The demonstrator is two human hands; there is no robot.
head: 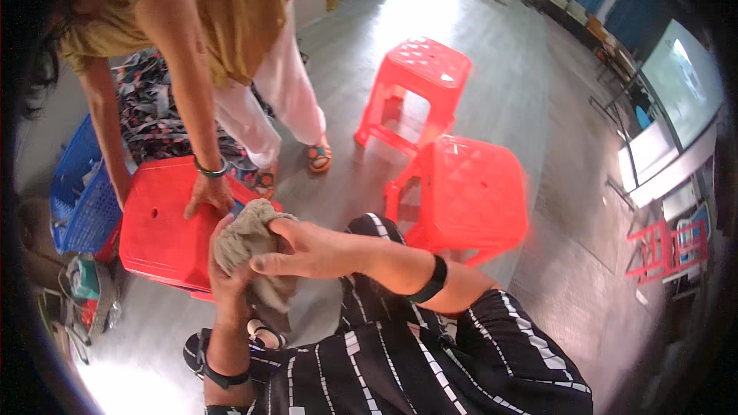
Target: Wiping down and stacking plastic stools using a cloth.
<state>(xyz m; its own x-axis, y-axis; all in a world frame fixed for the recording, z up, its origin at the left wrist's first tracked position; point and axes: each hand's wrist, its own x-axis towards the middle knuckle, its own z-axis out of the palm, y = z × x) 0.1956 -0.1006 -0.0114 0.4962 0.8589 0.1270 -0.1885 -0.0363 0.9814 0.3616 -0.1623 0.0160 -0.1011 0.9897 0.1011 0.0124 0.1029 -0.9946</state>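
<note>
Both of my hands are on a bunched greyish-beige cloth (248, 236), in front of my striped black clothing. My left hand (228, 265) grips it from the left side, the fingers partly hidden by the folds. From the right, my right hand (294, 253) reaches over, its fingers in the cloth and its thumb near my left hand. Just beyond and left of the cloth is a red plastic stool (167, 225), its seat top facing me. Another person's hand (210, 193) rests on this stool, and that person's other arm reaches to its far side.
Two more red plastic stools (484, 190) (429, 63) stand to the right. A blue plastic basket (86, 202) stands at the left, near a heap of dark fabric strips (150, 109). The person stands ahead, leaning over. A glass-topped table (680, 86) is at the far right.
</note>
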